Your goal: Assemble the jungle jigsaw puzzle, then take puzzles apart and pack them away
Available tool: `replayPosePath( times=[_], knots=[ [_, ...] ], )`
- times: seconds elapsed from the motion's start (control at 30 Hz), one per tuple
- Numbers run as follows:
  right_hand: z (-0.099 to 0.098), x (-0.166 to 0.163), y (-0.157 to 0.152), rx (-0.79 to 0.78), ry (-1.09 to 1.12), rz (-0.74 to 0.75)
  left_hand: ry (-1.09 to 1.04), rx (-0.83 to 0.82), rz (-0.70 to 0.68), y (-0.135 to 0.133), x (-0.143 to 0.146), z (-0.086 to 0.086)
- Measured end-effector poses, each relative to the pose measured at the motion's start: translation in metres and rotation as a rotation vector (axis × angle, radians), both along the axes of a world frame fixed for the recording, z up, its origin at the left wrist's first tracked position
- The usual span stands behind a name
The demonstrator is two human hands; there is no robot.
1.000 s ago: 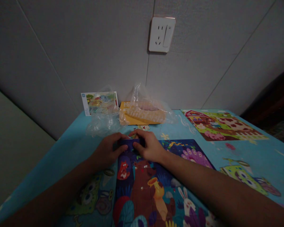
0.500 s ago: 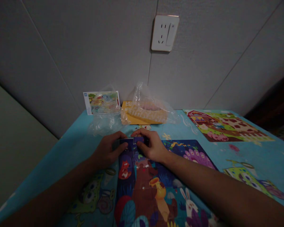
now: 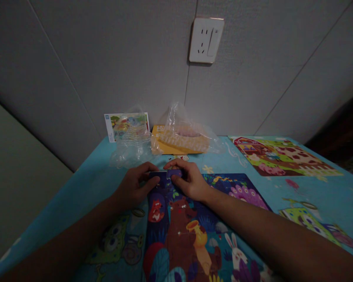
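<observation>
A dark blue jigsaw puzzle (image 3: pixel 182 235) with a bear, a fox and rabbits lies on the table in front of me. My right hand (image 3: pixel 191 181) pinches a purple puzzle piece (image 3: pixel 173 172) at the puzzle's far edge, thumb on top and fingers behind. This piece sits slightly askew beside the far left corner. That corner is gripped by my left hand (image 3: pixel 138 184), its thumb on the surface and its fingers curled round the back edge. My right forearm covers part of the puzzle's right side.
Behind the hands are a crumpled clear plastic bag (image 3: pixel 131 147), a picture card (image 3: pixel 110 129) leaning on the wall, and a yellow box (image 3: pixel 176 147) under more plastic. A farm puzzle (image 3: pixel 282 156) lies at the far right. The blue cartoon tablecloth (image 3: pixel 85 172) meets the wall.
The purple piece and both hands keep nearly the same place, with only slight finger movement. The whole view has shifted a little.
</observation>
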State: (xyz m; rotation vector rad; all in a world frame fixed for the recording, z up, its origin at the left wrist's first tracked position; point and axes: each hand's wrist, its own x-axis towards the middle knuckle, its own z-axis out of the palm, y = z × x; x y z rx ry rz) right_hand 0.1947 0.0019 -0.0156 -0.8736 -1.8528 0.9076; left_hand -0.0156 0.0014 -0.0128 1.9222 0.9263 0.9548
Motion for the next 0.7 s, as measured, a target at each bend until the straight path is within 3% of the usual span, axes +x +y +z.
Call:
replayPosePath(
  times=[0.37, 0.53, 0.7],
  knots=[
    [0.0019, 0.0010, -0.0010, -0.083, 0.050, 0.122, -0.004, 0.060, -0.027, -0.0018, -0.0032, 0.0058],
    [0.0039, 0.0020, -0.0017, -0.003, 0.007, 0.152, 0.099, 0.034, -0.106, -0.0017, -0.0031, 0.0038],
    [0.0056, 0.0027, -0.0020, 0.070, -0.013, 0.161, 0.181, 0.046, -0.099, -0.0023, -0.0021, 0.0038]
  ],
)
